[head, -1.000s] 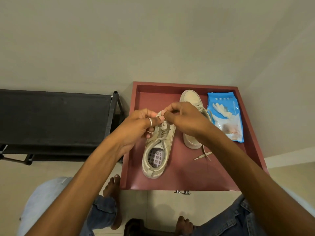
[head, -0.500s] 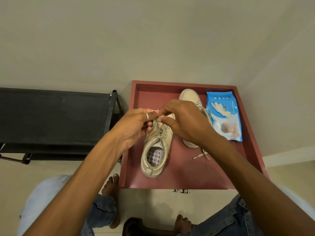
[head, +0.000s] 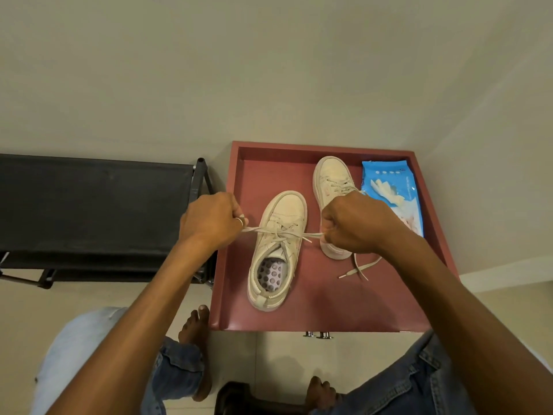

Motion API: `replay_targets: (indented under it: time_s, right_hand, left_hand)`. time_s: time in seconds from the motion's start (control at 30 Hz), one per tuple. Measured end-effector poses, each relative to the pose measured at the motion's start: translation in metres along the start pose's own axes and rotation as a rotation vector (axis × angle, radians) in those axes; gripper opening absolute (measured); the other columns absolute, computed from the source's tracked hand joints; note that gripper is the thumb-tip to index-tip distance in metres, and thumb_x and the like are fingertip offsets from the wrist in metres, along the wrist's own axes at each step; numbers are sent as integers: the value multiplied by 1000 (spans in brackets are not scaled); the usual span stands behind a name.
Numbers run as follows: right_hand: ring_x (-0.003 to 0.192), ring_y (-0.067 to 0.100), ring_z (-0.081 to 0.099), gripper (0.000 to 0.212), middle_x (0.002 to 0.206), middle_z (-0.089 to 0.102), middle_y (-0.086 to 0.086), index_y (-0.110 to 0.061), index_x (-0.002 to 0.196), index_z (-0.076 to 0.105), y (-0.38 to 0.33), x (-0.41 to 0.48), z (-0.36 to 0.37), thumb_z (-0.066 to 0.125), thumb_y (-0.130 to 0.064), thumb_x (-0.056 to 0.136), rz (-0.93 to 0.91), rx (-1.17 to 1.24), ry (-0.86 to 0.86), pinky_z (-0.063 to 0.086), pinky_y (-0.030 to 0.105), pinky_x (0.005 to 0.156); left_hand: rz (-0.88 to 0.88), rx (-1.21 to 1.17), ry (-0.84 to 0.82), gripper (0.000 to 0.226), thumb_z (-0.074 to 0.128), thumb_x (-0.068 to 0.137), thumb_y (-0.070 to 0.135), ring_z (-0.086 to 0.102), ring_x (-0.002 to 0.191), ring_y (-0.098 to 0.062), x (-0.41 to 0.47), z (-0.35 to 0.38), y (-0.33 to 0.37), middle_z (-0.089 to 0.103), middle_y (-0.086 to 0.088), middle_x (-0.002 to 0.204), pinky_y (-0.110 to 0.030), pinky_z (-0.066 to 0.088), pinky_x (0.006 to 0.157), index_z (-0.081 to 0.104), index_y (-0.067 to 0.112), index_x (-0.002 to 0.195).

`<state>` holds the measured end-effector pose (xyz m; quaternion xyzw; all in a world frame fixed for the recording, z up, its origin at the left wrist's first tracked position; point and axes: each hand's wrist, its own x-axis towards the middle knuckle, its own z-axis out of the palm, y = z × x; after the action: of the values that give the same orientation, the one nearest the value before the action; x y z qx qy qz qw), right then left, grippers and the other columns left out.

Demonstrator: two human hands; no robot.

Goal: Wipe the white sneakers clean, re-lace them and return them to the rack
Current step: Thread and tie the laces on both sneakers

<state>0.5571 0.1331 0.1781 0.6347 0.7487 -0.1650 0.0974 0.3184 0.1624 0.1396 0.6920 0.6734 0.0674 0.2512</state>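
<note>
The rack (head: 89, 205) stands left of the red tray (head: 329, 301). The left hand (head: 209, 223) and right hand (head: 356, 226), fingers clenched, each grip one end of the lace (head: 279, 233), drawn taut across the near sneaker (head: 284, 209) on the tray. The second sneaker (head: 329, 175) lies just to its right.

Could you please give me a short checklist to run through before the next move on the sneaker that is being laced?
1. Left hand grips one end of the lace: ok.
2. Right hand grips the other end: ok.
3. Lace pulled taut across the near sneaker: ok.
4. Knot finished as a bow: cannot tell.
5. Far sneaker tied: not ok; its loose ends trail on the red tray.
6. Sneakers returned to the black rack: not ok; both stand on the tray.
</note>
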Motion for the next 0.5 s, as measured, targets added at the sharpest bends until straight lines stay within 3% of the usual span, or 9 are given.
replay_targets:
  time_s: [0.23,0.33,0.43,0.5]
  right_hand:
    - [77,19,60,27,68,51,-5,-25,62,43,0,0,5,55,-24,85,11,-67,-98,57,38,74]
    - [82,21,61,14,79,62,2,-17,74,58,0,4,7,61,-24,85,-4,-21,-171,57,37,74]
    - [82,16,61,20,84,67,1,-13,87,69,-3,5,5,71,-32,85,-49,89,-186,52,31,74]
    - [77,14,60,25,80,67,-1,-13,86,69,-6,6,5,72,-38,85,-78,164,-171,47,27,68]
  left_hand:
    - [37,87,-93,10,75,88,32,70,83,-17,1,4,-4,74,8,86,-42,60,84,71,28,80]
    - [48,-5,-153,18,74,90,31,67,81,-13,3,-3,-6,70,12,80,-34,55,80,66,31,73]
    - [22,-234,-210,8,67,94,16,73,79,-14,2,-6,-3,74,5,85,-36,61,79,65,21,89]
    - [12,-357,-267,14,63,95,8,76,79,-12,-1,-6,0,74,0,95,-34,64,77,61,18,104]
